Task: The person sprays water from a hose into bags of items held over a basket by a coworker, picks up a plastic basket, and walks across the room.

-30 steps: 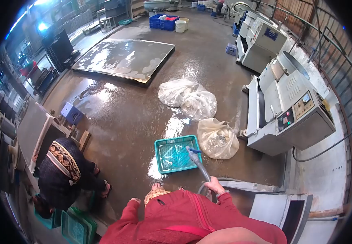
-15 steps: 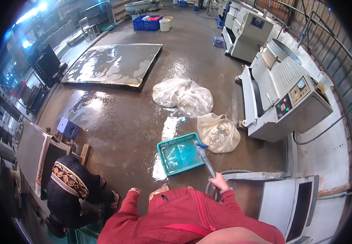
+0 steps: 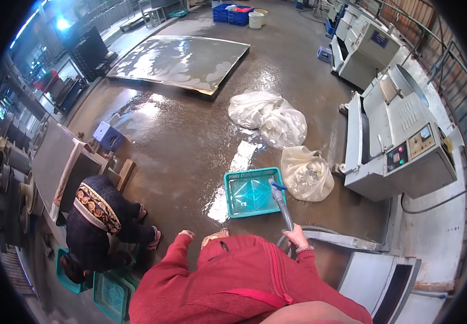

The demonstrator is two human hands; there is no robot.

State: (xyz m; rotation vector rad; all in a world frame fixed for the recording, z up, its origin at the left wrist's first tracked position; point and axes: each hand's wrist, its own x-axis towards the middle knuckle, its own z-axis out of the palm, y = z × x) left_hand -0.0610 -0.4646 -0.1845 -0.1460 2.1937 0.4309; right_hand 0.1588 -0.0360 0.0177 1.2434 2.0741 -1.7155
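Note:
My right hand (image 3: 296, 236) is wrapped round a grey hose (image 3: 283, 210) with a blue valve (image 3: 278, 186) near its end. The hose end hangs over the right side of a teal basket (image 3: 254, 212) on the wet floor. My left hand (image 3: 186, 234) is beside my body, left of the basket; its fingers are too small to make out. Beyond the basket lie two white plastic bags (image 3: 280, 125). A third, cream bag (image 3: 307, 175) rests just right of the basket.
At the lower left a person (image 3: 97, 221) bends over teal baskets (image 3: 110, 296). Grey machines (image 3: 411, 151) line the right wall. A large flat panel (image 3: 182, 62) lies farther back, with blue crates (image 3: 233, 15) behind it. A blue stool (image 3: 108, 136) stands at the left.
The view swings left, then back right. The hose end has shifted slightly relative to the basket, staying at its right side. The bending person's head and the teal baskets are again more visible.

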